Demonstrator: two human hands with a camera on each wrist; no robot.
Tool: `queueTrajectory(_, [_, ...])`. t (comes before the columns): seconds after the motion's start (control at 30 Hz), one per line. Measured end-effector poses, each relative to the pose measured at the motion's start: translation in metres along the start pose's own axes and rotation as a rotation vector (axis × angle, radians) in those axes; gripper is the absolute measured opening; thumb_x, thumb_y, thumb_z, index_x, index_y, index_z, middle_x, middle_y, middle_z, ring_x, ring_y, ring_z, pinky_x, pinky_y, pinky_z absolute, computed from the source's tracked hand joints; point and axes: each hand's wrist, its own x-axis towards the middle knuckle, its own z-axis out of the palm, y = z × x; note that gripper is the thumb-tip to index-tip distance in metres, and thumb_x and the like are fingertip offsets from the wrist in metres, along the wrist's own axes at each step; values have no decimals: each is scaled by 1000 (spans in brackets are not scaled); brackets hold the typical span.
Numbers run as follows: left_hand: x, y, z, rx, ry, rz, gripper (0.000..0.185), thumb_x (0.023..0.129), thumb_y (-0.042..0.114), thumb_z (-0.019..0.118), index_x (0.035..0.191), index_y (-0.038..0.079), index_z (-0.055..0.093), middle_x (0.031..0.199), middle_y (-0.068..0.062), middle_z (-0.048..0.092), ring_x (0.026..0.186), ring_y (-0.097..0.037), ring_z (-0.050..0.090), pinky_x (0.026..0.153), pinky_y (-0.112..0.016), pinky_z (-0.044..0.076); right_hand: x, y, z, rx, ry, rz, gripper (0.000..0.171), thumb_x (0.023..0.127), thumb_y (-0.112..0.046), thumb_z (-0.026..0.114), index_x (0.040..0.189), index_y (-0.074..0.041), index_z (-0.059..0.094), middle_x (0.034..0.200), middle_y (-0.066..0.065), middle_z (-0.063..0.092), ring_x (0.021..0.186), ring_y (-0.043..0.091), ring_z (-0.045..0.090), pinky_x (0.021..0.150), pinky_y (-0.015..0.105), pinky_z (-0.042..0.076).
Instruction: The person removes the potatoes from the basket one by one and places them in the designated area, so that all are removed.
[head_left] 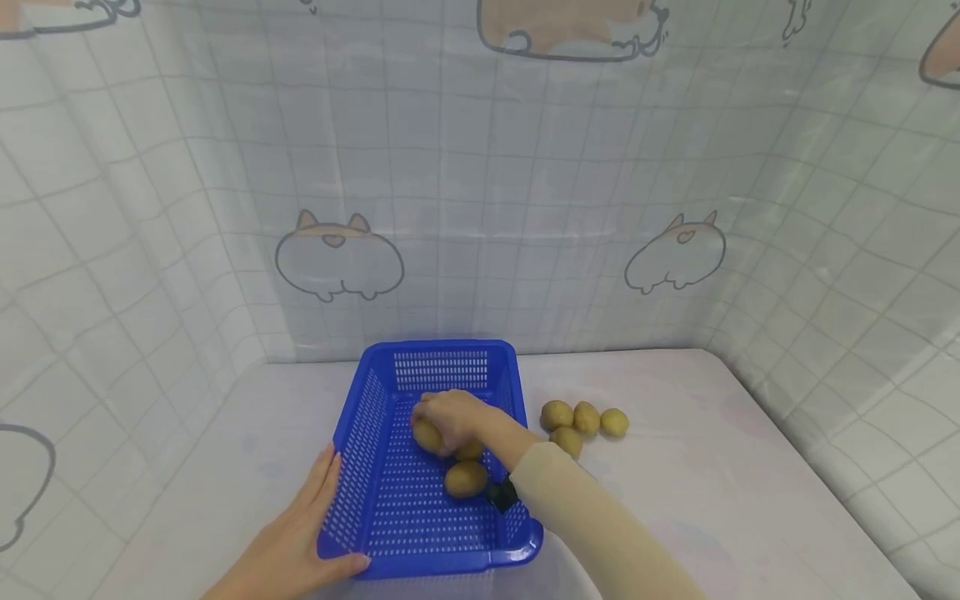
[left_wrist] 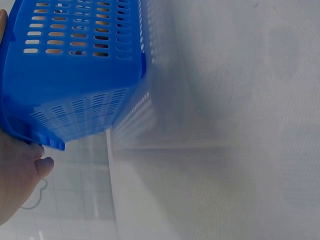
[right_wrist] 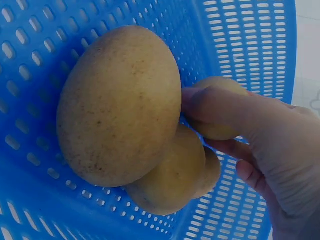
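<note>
1. Blue perforated plastic basket (head_left: 390, 508) is sitting on the pale table (head_left: 712, 467), near the front edge, with its slotted walls showing in both wrist views.
2. The left hand (head_left: 300, 533) is resting flat against the basket's near left corner, fingers straight along the wall and thumb over the rim, steadying it.
3. The right hand (head_left: 453, 417) is reaching inside the basket, its fingers curling round a small yellow-brown potato (right_wrist: 220, 112) just above the floor.
4. Two more yellow-brown oval potatoes (head_left: 465, 479) are lying on the basket floor, touching each other just beside that hand.
5. Four loose potatoes (head_left: 581, 421) are waiting on the table just right of the basket.
6. By my judgement, the step in hand is setting the held potato down among the others; the next move calls for opening the fingers low, then reaching right for the loose pile.
</note>
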Motion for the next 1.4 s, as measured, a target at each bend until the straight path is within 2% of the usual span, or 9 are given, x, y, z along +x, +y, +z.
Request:
queueTrajectory(0.27, [0, -1, 0, -4, 2, 21, 122, 74, 54, 75, 153, -1, 0, 158, -25, 1, 133, -53, 26, 80, -64, 49, 0, -8, -15, 177, 126, -1, 65, 69, -32, 86, 127, -19, 59, 113, -6, 55, 90, 6, 56, 72, 15, 46])
queueTrajectory(0.47, [1, -1, 2, -23, -36, -29, 122, 75, 57, 73, 153, 0, -1, 158, -24, -1, 134, -53, 25, 81, -65, 48, 0, -12, -28, 203, 289, -58, 69, 69, -36, 85, 129, -16, 57, 119, -1, 56, 96, 7, 57, 75, 13, 47])
queueTrajectory(0.63, [2, 0, 3, -15, -43, -32, 122, 75, 57, 73, 153, -1, -2, 158, -26, 0, 134, -54, 25, 80, -65, 49, -10, -16, -42, 294, 401, -86, 71, 69, -35, 86, 130, -14, 56, 123, -1, 56, 101, 7, 56, 79, 13, 47])
queueTrajectory(0.8, [2, 1, 1, 9, -72, -60, 122, 76, 60, 71, 153, -1, -3, 158, -26, -2, 135, -54, 23, 83, -66, 46, -22, -18, -55, 420, 508, -88, 71, 69, -30, 87, 131, -16, 56, 121, -3, 55, 95, 5, 55, 74, 11, 47])
queueTrajectory(0.97, [2, -2, 3, 30, -62, -55, 124, 75, 60, 71, 152, -2, -2, 157, -26, -2, 133, -55, 23, 78, -66, 48, -34, -19, -64, 507, 620, -120, 72, 67, -26, 88, 130, -13, 57, 120, -1, 56, 92, 6, 54, 68, 15, 49])
queueTrajectory(1.23, [5, 0, 2, 18, -78, -79, 123, 75, 62, 70, 153, -1, -2, 157, -27, 0, 136, -54, 19, 88, -68, 42, -54, -18, -74, 480, 730, -167, 69, 65, -23, 89, 126, -10, 59, 119, 0, 56, 85, 7, 51, 64, 19, 50])
queueTrajectory(1.4, [5, 0, 3, 12, -73, -68, 122, 75, 60, 71, 152, -2, -1, 157, -28, 1, 136, -54, 20, 86, -69, 42, -62, -17, -82, 447, 794, -201, 69, 64, -24, 89, 125, -9, 58, 116, 1, 57, 84, 6, 50, 64, 17, 48])
